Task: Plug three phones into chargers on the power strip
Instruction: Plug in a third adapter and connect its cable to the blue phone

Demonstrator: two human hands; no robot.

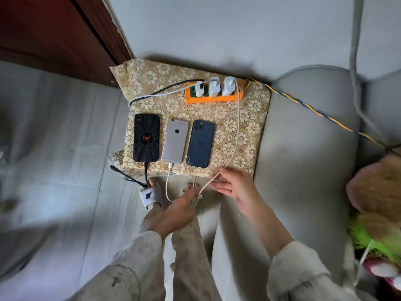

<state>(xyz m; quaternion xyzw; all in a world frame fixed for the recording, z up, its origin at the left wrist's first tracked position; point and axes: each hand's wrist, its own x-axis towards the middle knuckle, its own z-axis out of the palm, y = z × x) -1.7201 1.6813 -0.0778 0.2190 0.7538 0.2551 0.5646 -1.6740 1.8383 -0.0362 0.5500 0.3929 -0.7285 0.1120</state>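
Note:
Three phones lie face down in a row on a gold patterned cloth (249,118): a black-cased phone (146,140) with a black cable in its bottom port, a silver phone (175,140) with a white cable plugged in, and a dark blue phone (200,144) with no cable in it. An orange power strip (213,98) behind them carries three white chargers (213,86). A white cable (236,135) runs from the right charger down to my hands. My right hand (233,184) pinches it near the cloth's front edge. My left hand (180,208) holds its lower end.
A yellow and blue braided cord (308,107) leads right from the strip over a grey cushion (303,148). A brown plush toy (377,187) lies at the right edge. A foot in a white slipper (149,195) stands below the cloth. A dark wooden door (54,35) is top left.

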